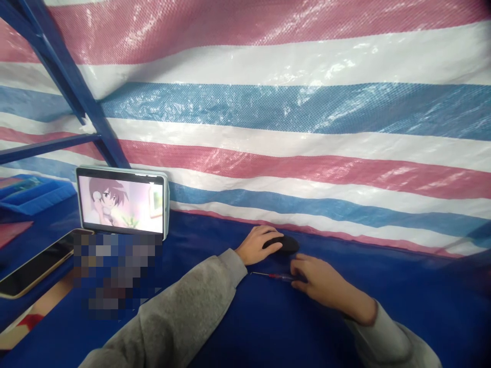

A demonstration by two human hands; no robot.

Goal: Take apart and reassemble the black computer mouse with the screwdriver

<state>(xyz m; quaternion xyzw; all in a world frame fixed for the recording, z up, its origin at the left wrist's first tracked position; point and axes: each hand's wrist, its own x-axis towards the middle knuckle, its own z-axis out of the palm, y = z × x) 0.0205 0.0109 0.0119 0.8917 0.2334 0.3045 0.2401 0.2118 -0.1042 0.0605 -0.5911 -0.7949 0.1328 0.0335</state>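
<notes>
Your left hand (255,246) lies on the left end of a black computer mouse (290,245), thumb along its near side and fingers over its far side, closed about it. The mouse sits on the blue tabletop (261,327), near the foot of the striped sheet (291,107). Your right hand (320,281) grips a slim screwdriver (282,277) by its handle, fingers curled round it; the shaft points left, its tip just beside your left cuff (238,266). The screwdriver lies nearer you than the mouse, apart from it. To your left, a lit tablet (123,204) stands propped, showing a cartoon figure; a dark-screened phone (42,263) lies before it. A blue tray (46,197) rests farther left, near the blue metal frame (72,76).
</notes>
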